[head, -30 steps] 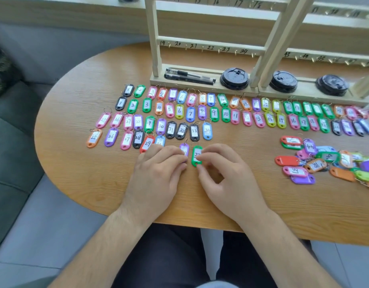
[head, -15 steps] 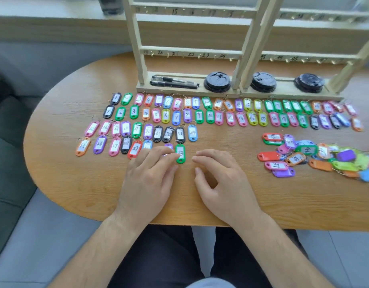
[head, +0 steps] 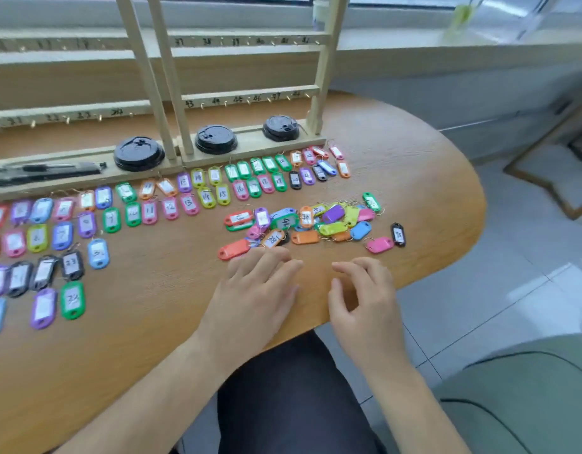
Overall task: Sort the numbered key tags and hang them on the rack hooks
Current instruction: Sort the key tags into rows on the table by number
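- The table (head: 158, 339) is being used as the sorting surface, and tags are being spread over it from 9 o'clock round to 2 o'clock.
- The rack (head: 243, 95) is being kept upright at 12 o'clock, along the far edge. Every one of its hooks (head: 201, 105) in view is bare, so hanging is judged not yet begun.
- The rows (head: 222, 194) of sorted tags are being laid face up from 9 o'clock to 1 o'clock, just in front of the rack base. Only some numbers can be read, as much is being lost to blur.
- The pile (head: 332, 221) of unsorted tags is being kept at 2 o'clock, many overlapping and some face down. It is smaller than the rows, so sorting is judged well past half done.
- The left hand (head: 253, 296) is being rested on the table at 6 o'clock of the pile, fingers straight and close together, nothing being gripped. Whether its fingertips are touching the nearest tags cannot be told.
- The right hand (head: 365, 303) is being held at 3 o'clock of the left, over the near edge, fingers loosely curled and apart, nothing being held.
- Three lids (head: 215, 143) are being stored on the rack base.
- Pens (head: 47, 172) are being kept at 10 o'clock on that base.
- A green tag (head: 72, 299) is closing the nearest row at 8 o'clock, and the next tags from the pile are judged to belong beside it.
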